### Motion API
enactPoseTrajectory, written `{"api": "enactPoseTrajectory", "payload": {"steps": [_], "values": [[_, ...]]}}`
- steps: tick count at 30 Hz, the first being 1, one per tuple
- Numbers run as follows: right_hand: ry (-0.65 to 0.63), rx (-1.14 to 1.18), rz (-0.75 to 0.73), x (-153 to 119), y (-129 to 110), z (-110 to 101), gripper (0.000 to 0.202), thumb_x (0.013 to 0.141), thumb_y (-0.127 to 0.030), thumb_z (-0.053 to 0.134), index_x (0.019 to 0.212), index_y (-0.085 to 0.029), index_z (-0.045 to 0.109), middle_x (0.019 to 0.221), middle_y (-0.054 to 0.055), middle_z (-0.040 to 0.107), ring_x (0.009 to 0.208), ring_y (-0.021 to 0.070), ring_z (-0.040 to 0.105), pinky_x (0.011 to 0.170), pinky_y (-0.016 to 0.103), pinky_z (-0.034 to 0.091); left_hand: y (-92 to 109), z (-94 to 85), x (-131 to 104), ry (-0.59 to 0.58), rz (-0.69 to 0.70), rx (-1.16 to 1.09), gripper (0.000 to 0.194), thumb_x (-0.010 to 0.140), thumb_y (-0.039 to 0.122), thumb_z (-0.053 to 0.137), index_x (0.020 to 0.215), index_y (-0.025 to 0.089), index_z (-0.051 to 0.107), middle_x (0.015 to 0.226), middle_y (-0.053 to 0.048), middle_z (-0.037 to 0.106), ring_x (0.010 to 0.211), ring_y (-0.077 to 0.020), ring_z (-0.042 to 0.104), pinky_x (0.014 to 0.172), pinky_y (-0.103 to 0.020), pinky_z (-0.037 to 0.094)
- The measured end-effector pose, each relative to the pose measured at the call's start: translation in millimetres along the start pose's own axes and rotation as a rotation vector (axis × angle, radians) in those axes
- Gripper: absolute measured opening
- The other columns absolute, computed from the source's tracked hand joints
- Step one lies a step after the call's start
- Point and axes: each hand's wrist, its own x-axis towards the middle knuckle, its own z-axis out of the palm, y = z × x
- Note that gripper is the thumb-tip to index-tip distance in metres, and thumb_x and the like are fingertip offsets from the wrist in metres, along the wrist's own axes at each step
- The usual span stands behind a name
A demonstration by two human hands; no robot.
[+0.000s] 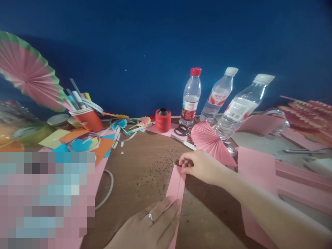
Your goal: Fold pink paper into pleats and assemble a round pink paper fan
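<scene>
Both hands (173, 192) touch one thing — a pink strip (175, 183).

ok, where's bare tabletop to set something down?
Bare tabletop left of the pink strip, up to the white loop; specks farther back. Another patch, shadowed, between strip and right forearm. Crowded: back edge, orange cup through bottles.

A craft workspace, by its brown wooden table (145, 173): right of the red thread spool (163, 121) lies a pleated pink paper fan (211, 143); left of it, an orange paper cup (88, 119) holding pens.
</scene>
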Motion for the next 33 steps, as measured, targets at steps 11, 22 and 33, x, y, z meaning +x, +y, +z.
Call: {"api": "enactPoseTrajectory", "payload": {"steps": [11, 22, 33], "values": [[0.032, 0.006, 0.025, 0.7, 1.3, 4.8, 0.012, 0.064, -0.016, 0.062, 0.074, -0.020, 0.064, 0.069, -0.003, 0.065, 0.061, 0.0117, 0.058, 0.056, 0.023, 0.042, -0.2, -5.3, 3.9, -0.082, 0.004, 0.032, 0.046, 0.079, 0.003, 0.038, 0.124, 0.009, 0.045, 0.129, -0.009, 0.051, 0.115, -0.0211, 0.050, 0.086, -0.029, 0.048], [0.072, -0.101, -0.099, -5.3, -0.3, 4.4, 0.011, 0.066, -0.018, 0.060, 0.076, -0.021, 0.055, 0.069, -0.003, 0.056, 0.060, 0.0109, 0.049, 0.055, 0.023, 0.034, -8.3, -10.0, 1.5, -0.096, -0.011, -0.068, 0.047, 0.085, 0.020, 0.043, 0.132, 0.015, 0.038, 0.139, -0.007, 0.039, 0.122, -0.0204, 0.041, 0.091, -0.030, 0.040], [0.136, -0.308, -0.087, -9.2, 1.0, 8.9, 0.057, 0.040, -0.049, 0.080, 0.078, -0.022, 0.047, 0.081, 0.000, 0.052, 0.076, 0.0194, 0.047, 0.060, 0.026, 0.032, -6.7, -18.6, 5.5, -0.147, -0.028, -0.050, 0.047, 0.085, 0.028, 0.045, 0.131, 0.016, 0.040, 0.140, -0.006, 0.037, 0.120, -0.0202, 0.042, 0.089, -0.030, 0.039]]}}
